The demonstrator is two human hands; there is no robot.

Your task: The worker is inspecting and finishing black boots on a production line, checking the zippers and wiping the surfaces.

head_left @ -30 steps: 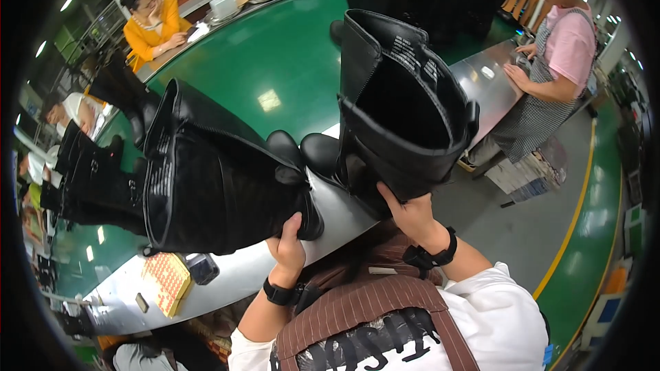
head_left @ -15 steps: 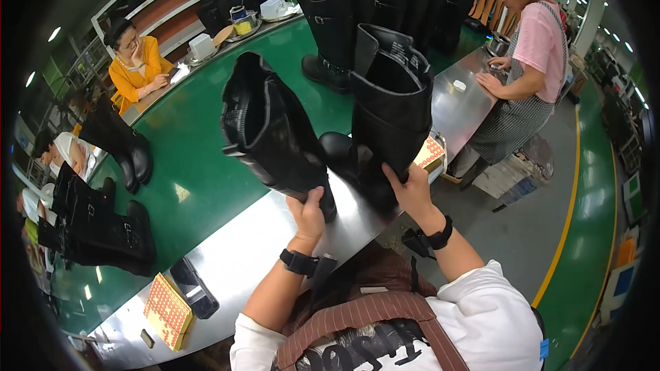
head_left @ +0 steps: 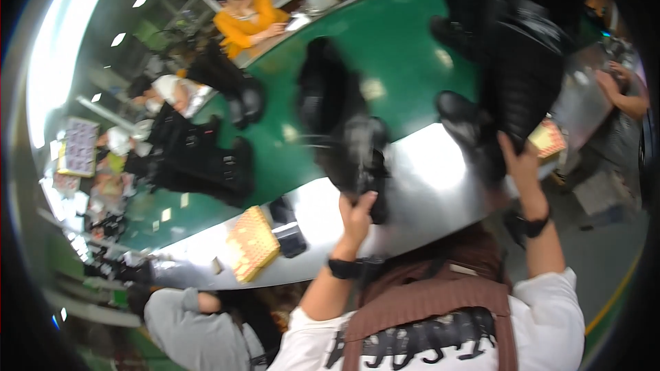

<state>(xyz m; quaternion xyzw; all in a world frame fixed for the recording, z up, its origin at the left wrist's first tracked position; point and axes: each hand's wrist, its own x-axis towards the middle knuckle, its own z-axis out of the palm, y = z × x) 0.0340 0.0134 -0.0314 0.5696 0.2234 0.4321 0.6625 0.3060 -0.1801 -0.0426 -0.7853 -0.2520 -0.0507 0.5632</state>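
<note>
One black boot [head_left: 326, 99] is being gripped low down by the left hand [head_left: 355, 220]; a second boot [head_left: 520, 79] is being held likewise by the right hand [head_left: 520, 163]. Both are showing over the metal edge [head_left: 423, 172] of the green table [head_left: 405, 34], blur hiding any contact.

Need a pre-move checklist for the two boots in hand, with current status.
1. Left hand gripping left boot: ok.
2. Right hand gripping right boot: ok.
3. Held boots apart from each other: ok, green tabletop shows between them.
4. Right boot not touching the standing boots behind it: cannot tell, they overlap in view.
5. Co-worker's hands off the right boot: ok.
6. View sharp enough to inspect the held boots: not ok, blurred.
</note>
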